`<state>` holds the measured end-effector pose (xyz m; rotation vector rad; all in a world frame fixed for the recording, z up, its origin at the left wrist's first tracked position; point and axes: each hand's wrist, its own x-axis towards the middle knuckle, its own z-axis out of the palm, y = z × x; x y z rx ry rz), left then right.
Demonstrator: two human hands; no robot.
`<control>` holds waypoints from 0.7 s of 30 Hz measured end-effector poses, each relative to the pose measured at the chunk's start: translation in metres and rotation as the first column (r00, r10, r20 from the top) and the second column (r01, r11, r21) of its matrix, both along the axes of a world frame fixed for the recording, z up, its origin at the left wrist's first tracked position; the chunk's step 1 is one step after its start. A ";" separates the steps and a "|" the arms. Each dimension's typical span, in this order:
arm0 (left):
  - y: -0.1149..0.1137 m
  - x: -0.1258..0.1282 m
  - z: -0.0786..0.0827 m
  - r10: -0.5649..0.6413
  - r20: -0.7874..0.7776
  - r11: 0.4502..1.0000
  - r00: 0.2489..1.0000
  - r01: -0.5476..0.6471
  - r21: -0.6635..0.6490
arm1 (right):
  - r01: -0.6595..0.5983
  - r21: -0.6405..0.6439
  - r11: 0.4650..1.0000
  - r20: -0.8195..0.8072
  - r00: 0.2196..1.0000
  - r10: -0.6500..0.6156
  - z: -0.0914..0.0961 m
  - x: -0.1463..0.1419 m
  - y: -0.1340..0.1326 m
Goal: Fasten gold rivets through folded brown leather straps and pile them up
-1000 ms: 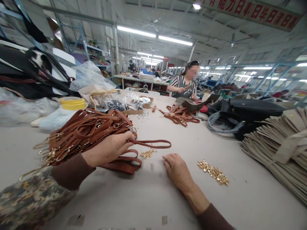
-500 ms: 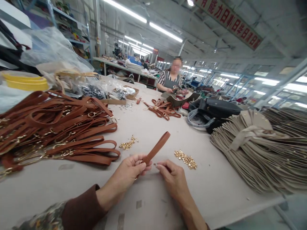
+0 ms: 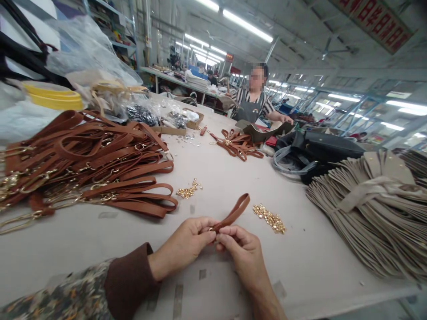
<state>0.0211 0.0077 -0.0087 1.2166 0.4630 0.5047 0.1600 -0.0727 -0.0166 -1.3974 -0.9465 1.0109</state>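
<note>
My left hand (image 3: 185, 244) and my right hand (image 3: 240, 247) meet at the near end of one brown leather strap (image 3: 235, 212), both pinching it low over the grey table (image 3: 220, 178). The strap's folded loop sticks up and away to the right. A small heap of gold metal fittings (image 3: 270, 218) lies just right of the strap. A smaller heap of gold fittings (image 3: 188, 190) lies beyond my left hand. A big pile of brown straps with gold rings (image 3: 86, 164) fills the table's left side.
A fanned stack of beige pieces (image 3: 373, 213) covers the right. Black bags (image 3: 320, 151) and a second bundle of brown straps (image 3: 238, 146) lie farther back, where a seated person (image 3: 255, 100) works. Plastic bags (image 3: 96, 66) and a yellow tub (image 3: 53, 95) stand at the left.
My left hand left the strap pile with one strap and came toward me. My right hand rose from the table and closed on the strap's end too. The view swung right.
</note>
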 end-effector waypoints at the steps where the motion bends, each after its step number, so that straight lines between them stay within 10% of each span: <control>1: 0.000 -0.001 0.002 -0.001 -0.028 0.999 1.000 0.003 0.054 | -0.004 -0.004 1.000 -0.004 1.000 0.004 -0.001 0.000 0.000; 13: -0.009 -0.008 0.009 0.030 -0.217 0.883 0.976 0.076 0.463 | 0.111 0.063 0.992 -0.051 0.993 -0.108 -0.003 -0.010 -0.005; 21: -0.006 -0.003 0.006 0.090 -0.223 0.976 0.971 -0.040 0.216 | 0.092 0.010 0.996 0.528 0.845 -0.084 0.012 0.030 -0.003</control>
